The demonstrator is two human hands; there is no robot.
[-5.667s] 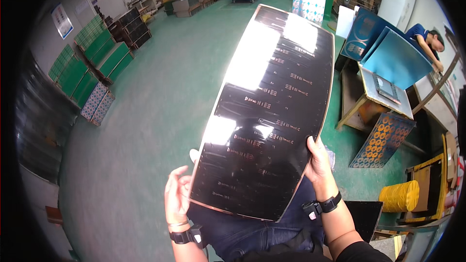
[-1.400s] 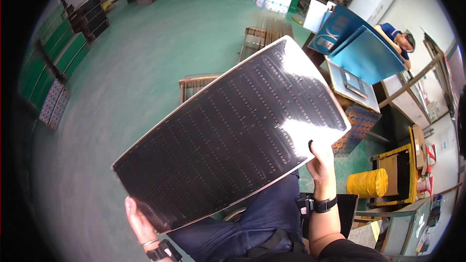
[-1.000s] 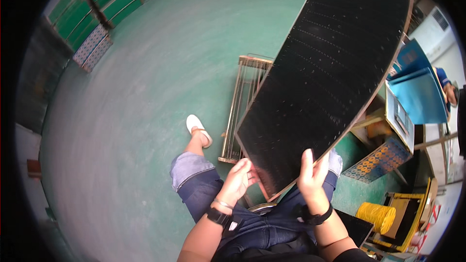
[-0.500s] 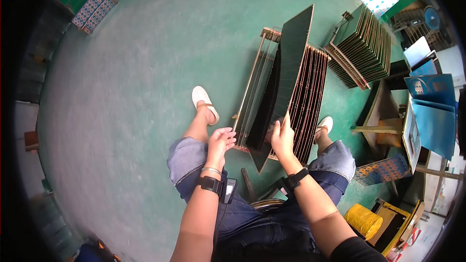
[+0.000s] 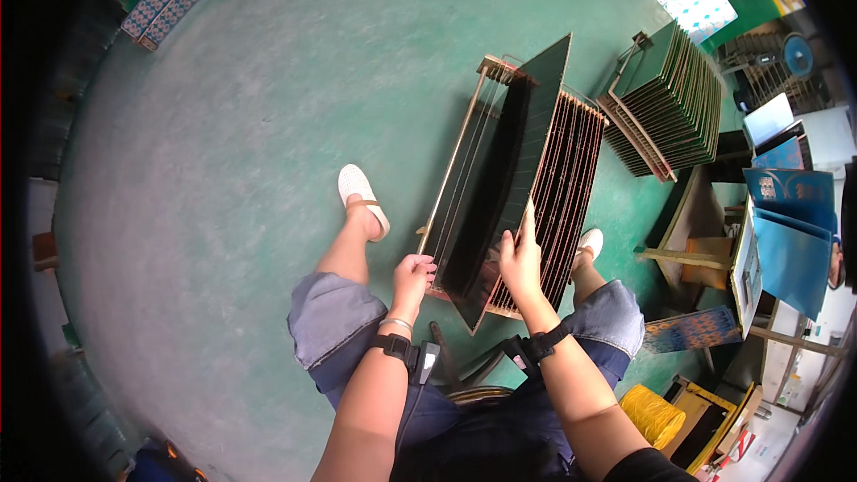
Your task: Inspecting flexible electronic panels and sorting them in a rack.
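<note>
A slotted metal rack stands on the floor between my feet, with several thin dark sheets upright on its right side. My right hand grips the near right edge of a dark glossy panel, thumb on its face. That panel stands tilted in the rack, its far corner rising above the other sheets and its near corner poking out toward me. My left hand is at the rack's near left corner, its fingers curled against the frame. The panel hides part of the rack's inside.
A second rack full of upright green sheets stands at the far right. Blue panels, wooden boards and a yellow roll of twine crowd the right side. Patterned boxes sit at the far left. My shoes flank the rack.
My left hand's fingers have curled in at the rack's corner, where they were more spread. The panel sits slightly lower in the rack, with my right hand still holding its edge. The view has shifted slightly.
</note>
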